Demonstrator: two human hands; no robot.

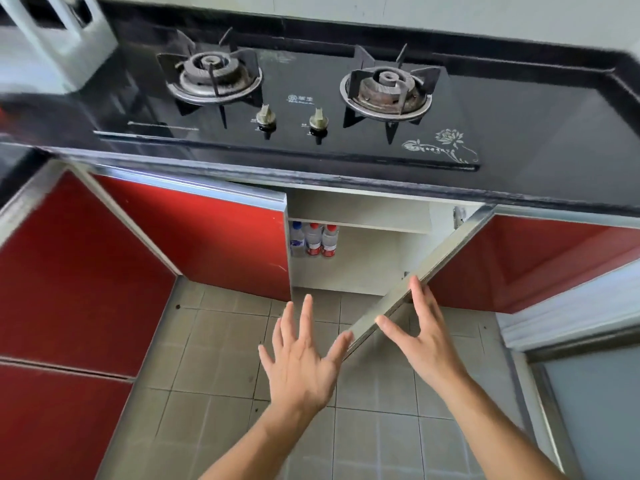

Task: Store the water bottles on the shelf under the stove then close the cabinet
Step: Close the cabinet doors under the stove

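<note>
Three clear water bottles (313, 239) stand upright side by side inside the cabinet (360, 258) under the black two-burner stove (298, 98), at its left. Two carry red labels, the leftmost a blue one. The left red door (207, 233) is nearly closed. The right door (429, 268) swings out towards me, edge on. My right hand (419, 330) rests spread against that door's outer edge, thumb and fingers on either side. My left hand (304, 355) hovers with fingers apart just left of the door's lower corner, its thumb near the edge, holding nothing.
A black countertop (554, 133) runs above the red cabinets (69, 289). Grey floor tiles (221, 341) lie below. A metal-framed frosted door (588, 403) stands at the right. A blurred white appliance (59, 36) sits at the top left.
</note>
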